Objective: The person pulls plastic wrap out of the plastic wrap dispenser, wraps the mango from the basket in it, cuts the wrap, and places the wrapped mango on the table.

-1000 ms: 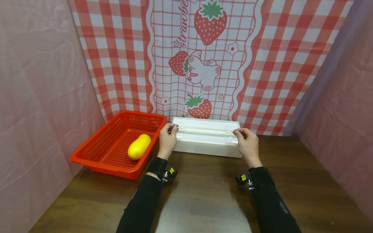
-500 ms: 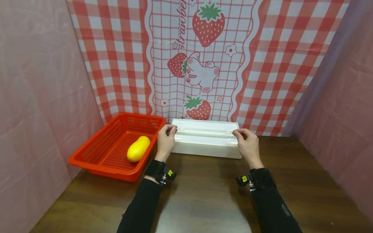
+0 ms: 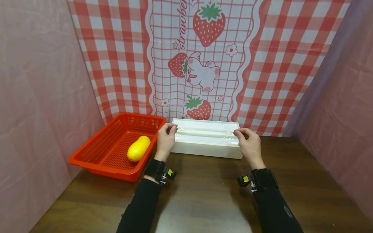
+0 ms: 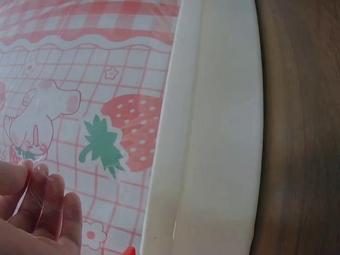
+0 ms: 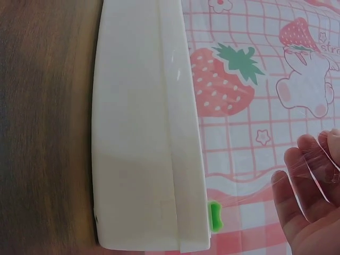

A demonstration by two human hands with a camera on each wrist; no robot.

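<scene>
A long white cling film dispenser [image 3: 207, 151] stands on the table below the hanging cloth, its lid raised behind it. My left hand [image 3: 166, 139] pinches the clear cling film between thumb and index finger at the left end. At the right end, my right hand [image 3: 250, 145] pinches the film's other corner. In the right wrist view the stretched cling film [image 5: 255, 187] runs from the box edge to those fingers. A green slider [image 5: 215, 216] shows at the box's right end. The other fingers of the left hand [image 4: 48, 207] are loosely bent behind the film.
On the left is a red plastic basket [image 3: 99, 173] holding a yellow, squash-like item [image 3: 138, 149]. A strawberry-print checked cloth [image 3: 201, 71] hangs behind the dispenser. Pink fabric walls [image 3: 38, 97] flank the brown wooden table [image 3: 204, 194].
The head view has tilted slightly. Both hands keep their pinch on the film; the right hand has shifted a little to the right, and the green slider now shows beside it.
</scene>
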